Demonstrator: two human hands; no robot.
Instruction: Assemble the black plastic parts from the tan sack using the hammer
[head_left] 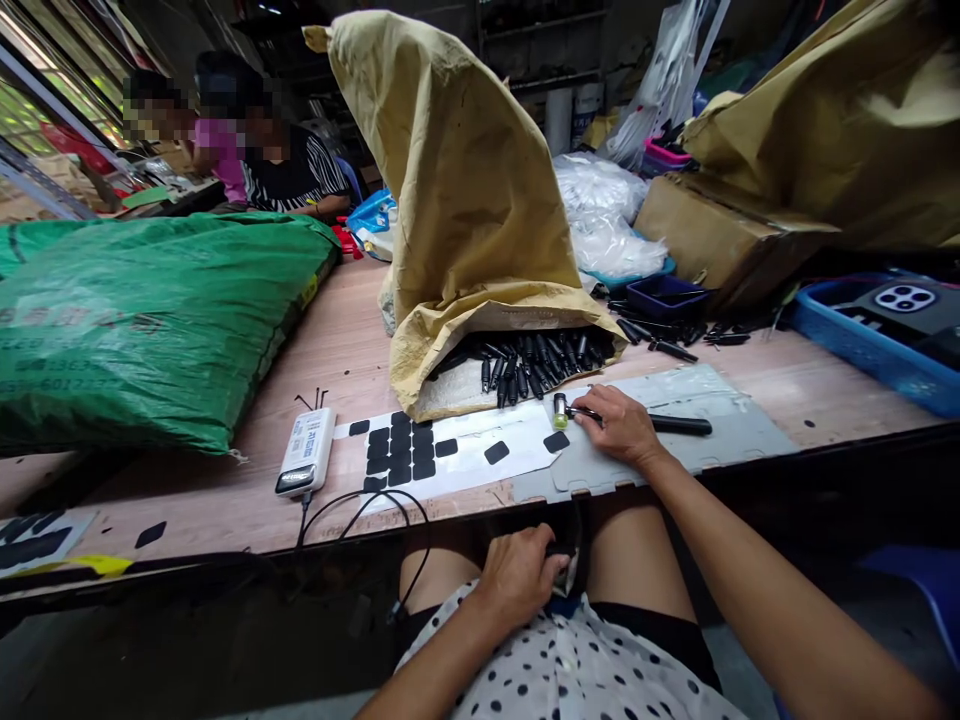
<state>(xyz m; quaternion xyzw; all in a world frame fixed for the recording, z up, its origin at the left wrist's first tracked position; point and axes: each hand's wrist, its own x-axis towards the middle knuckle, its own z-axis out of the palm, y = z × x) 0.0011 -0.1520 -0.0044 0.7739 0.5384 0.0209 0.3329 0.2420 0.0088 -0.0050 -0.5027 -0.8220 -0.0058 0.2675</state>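
Note:
My right hand (621, 425) is closed around the shaft of a small hammer (681, 425) lying over a grey board (720, 400). The hammer's metal and yellow-green head sticks out to the left of my fingers, its black grip to the right. Down at my lap, below the table edge, my left hand (521, 572) has its fingers curled, with something dark by the fingertips that I cannot make out. Just left of the hammer, a white sheet (517, 425) carries black rounded-square pads (401, 448), several in a block and a few loose.
Behind the sheet, an open brown sack (480, 200) spills black pen-like parts (536, 365). A white device (306, 450) with a black cable lies left, near a bulging green sack (142, 330). Far right is a blue tray (885, 350). Two people (289, 165) sit back left.

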